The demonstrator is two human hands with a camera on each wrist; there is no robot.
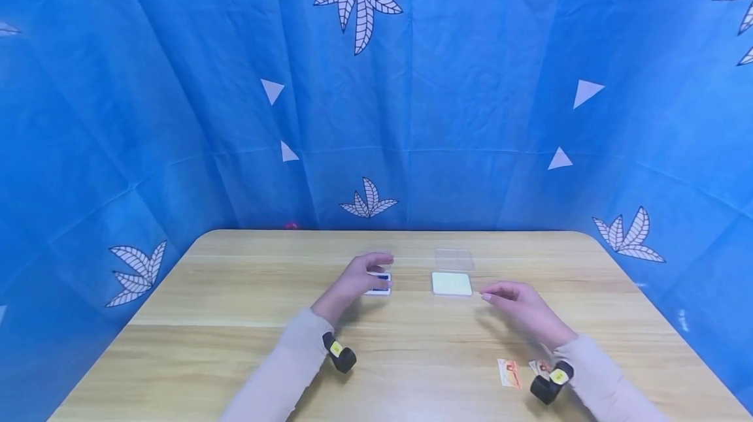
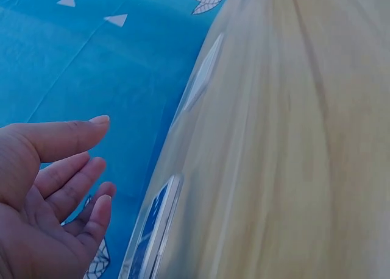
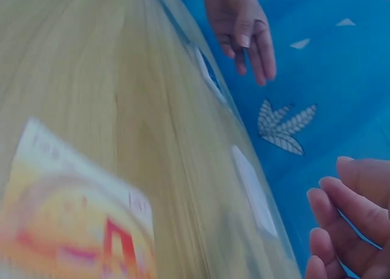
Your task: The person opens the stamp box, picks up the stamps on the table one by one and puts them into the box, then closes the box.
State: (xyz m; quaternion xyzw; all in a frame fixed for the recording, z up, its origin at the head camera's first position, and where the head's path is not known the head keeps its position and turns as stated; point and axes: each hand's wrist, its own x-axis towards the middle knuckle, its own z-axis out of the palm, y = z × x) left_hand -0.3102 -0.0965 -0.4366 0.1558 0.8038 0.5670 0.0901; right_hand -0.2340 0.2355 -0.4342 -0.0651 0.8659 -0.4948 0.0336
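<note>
My left hand (image 1: pixel 357 275) hovers over a small clear case (image 1: pixel 379 291) with blue and white inside, partly hidden by the fingers. In the left wrist view this hand (image 2: pixel 58 200) has thumb and fingers apart, with nothing between them, beside the blue-and-white case (image 2: pixel 159 230). Just right of a flat white block in a clear tray (image 1: pixel 451 284) is my right hand (image 1: pixel 518 304). Its fingers (image 3: pixel 344 221) bend loosely and hold nothing in the right wrist view. A transparent lid (image 1: pixel 454 259) lies flat behind the white block.
An orange-and-cream printed paper piece (image 1: pixel 508 373) lies near the front right of the wooden table (image 1: pixel 235 330). Another printed piece (image 1: pixel 538 368) is beside it, partly covered by the right wrist camera. A blue patterned curtain (image 1: pixel 470 95) encloses the table's back and sides.
</note>
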